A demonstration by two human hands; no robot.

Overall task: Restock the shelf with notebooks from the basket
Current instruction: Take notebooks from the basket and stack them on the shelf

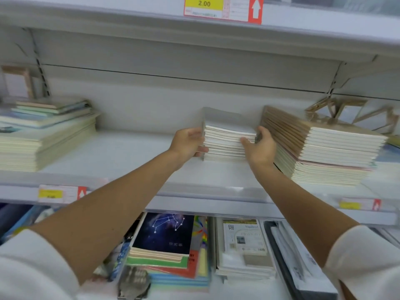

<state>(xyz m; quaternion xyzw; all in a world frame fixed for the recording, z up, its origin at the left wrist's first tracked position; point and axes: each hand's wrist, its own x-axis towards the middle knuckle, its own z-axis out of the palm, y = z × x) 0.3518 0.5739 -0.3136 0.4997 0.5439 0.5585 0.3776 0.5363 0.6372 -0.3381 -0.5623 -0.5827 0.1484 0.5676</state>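
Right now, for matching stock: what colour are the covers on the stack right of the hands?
Brown covers, head view.

Two hands [187, 144] [260, 149], three notebook stacks [228, 146] [43, 139] [329, 154], three price labels [223, 8] [62, 193] [359, 205].

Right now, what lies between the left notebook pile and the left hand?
Nothing: the head view shows only bare shelf between that pile and the left hand holding the stack.

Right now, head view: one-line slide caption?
Left hand and right hand grip a notebook stack on the shelf.
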